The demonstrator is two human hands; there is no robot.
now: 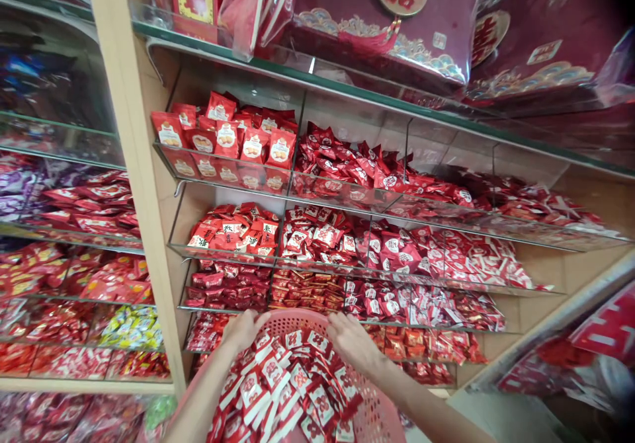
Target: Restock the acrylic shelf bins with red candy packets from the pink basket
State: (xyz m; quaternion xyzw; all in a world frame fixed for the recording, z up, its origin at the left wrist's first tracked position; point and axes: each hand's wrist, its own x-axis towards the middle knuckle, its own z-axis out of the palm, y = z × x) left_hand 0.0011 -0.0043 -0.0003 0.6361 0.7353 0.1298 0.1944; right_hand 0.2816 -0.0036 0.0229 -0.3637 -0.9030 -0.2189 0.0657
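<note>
A pink plastic basket (374, 400) with a perforated wall fills the lower middle of the view, heaped with small red and white candy packets (282, 383). My left hand (243, 330) grips its far rim on the left, fingers curled over the edge. On the right side of that same rim, my right hand (350, 340) is closed in the same way. Both forearms reach across the basket's sides. Just beyond the rim are shelf compartments of red-wrapped candy (310, 291). The basket's near side lies outside the view.
Tiered glass shelves (337, 264) with dividers hold several kinds of red packets. Large maroon gift boxes (342, 20) stand on the upper glass shelf (297, 76). A wooden upright (129, 165) parts off another candy rack (84, 278) at left. Red goods (570, 357) are at lower right.
</note>
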